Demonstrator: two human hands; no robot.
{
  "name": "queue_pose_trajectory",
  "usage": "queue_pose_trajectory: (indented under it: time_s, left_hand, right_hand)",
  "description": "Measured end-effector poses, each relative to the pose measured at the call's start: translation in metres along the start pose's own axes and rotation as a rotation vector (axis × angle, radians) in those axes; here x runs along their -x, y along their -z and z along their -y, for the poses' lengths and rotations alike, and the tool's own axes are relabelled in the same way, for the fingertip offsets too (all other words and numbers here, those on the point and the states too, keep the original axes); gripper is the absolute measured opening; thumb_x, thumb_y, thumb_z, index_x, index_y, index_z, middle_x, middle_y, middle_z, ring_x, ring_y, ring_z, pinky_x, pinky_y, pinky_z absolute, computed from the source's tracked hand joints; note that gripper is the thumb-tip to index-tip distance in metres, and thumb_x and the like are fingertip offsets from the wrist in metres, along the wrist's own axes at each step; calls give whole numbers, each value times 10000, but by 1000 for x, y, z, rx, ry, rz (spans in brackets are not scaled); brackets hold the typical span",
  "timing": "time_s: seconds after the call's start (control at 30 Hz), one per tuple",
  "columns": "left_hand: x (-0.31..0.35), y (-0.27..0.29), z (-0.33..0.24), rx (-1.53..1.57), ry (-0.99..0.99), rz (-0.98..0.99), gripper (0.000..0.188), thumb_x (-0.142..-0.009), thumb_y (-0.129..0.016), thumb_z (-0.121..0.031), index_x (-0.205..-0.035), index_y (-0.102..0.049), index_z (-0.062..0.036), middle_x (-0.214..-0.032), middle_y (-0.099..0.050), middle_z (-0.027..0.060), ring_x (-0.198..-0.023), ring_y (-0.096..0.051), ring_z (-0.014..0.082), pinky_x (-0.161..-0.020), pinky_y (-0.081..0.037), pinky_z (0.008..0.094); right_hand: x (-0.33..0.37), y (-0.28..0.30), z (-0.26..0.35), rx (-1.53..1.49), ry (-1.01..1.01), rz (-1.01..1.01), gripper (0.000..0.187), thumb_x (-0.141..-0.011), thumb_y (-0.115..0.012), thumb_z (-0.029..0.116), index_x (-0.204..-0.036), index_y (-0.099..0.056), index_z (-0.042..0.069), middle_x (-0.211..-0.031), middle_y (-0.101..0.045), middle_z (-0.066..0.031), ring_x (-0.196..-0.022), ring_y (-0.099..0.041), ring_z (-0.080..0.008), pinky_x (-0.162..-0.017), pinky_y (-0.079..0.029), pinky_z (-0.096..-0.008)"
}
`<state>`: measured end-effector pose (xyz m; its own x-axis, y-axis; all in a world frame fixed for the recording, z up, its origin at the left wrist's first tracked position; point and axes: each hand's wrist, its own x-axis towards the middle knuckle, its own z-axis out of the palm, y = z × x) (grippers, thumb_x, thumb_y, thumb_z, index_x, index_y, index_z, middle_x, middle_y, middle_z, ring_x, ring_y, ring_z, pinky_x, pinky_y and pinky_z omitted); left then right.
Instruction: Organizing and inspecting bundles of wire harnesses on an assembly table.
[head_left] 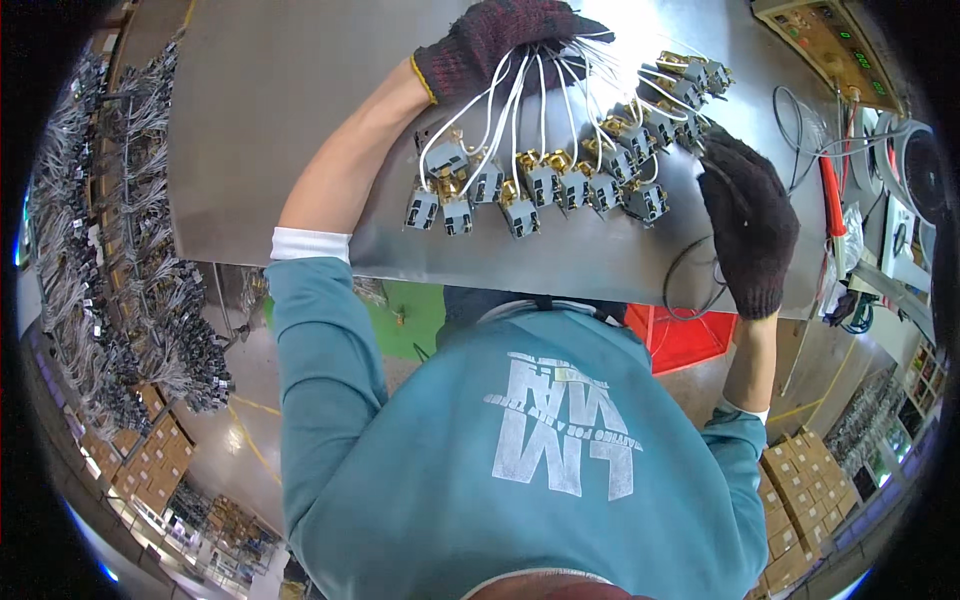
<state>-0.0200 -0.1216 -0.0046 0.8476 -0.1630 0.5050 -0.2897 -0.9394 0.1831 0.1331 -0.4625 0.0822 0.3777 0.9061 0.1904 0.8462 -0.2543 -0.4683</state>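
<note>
My left hand (505,45), in a dark knit glove, is closed around a bundle of white wires (543,105) near the far edge of the view. The wires fan out to several small grey connector blocks (520,215) with brass-coloured metal parts, lying in a curved row on the table. At the right end of the row is my right hand (745,215), also gloved, with its fingers drawn together and their tips near the grey blocks. What it holds, if anything, is hidden by the glove. A thin dark cable (668,285) loops beside that wrist.
A grey metal table (270,120) spans the work area. At the far right stands a beige meter box (830,45) with a lit display, near a red-handled tool (833,200). A red bin (685,340) sits below the front edge. Racks of hanging wires (150,250) line the left.
</note>
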Motion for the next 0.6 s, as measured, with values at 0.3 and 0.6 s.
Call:
queue_pose_trajectory:
  time_s: [0.3,0.6]
  left_hand:
    - [4,-9,5,-10,-38,-102,577,-948,-755,-382,-1475,-662,-167,-973,-678,114,-925,-663,330,-859,-507,470]
    - [5,-11,7,224,55,-86,565,-942,-746,-330,-1473,-671,-152,-960,-672,125,-923,-664,338,-842,-507,478]
  right_hand:
    - [4,-35,15,-17,16,-129,318,-947,-792,-13,-1262,-768,28,-1286,-759,-139,-1246,-714,-253,-1064,-554,-374]
    - [6,-38,-3,-176,-15,-167,339,-912,-826,2,-1238,-780,81,-1274,-756,-141,-1204,-727,-307,-1020,-588,-398]
